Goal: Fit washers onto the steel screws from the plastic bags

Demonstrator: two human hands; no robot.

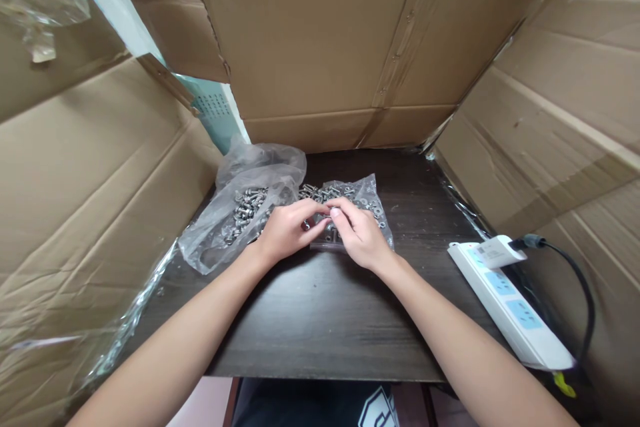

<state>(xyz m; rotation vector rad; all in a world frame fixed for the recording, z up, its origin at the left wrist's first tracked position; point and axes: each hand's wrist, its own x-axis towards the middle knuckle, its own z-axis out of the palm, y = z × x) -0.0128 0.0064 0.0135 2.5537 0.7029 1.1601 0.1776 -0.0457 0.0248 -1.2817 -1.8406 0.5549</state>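
My left hand [290, 228] and my right hand [359, 232] meet fingertip to fingertip, both closed in a pinch. Whatever small piece lies between the fingers is too hidden to name. Beneath and behind them, a flat clear plastic bag [369, 188] bears loose bolts [313, 193], with washers [371, 205] and other small metal parts. Left of my left hand, a larger crumpled plastic bag [267, 159] holds a heap of bolts [246, 207] that look fitted with washers or nuts.
The dark wooden table [315, 320] is walled in by cardboard panels [325, 47] at the back and both sides. A white power strip [500, 300] lies on the right, with a white plug [495, 252] and black cable [583, 273]. Clear tape runs along the table's edges.
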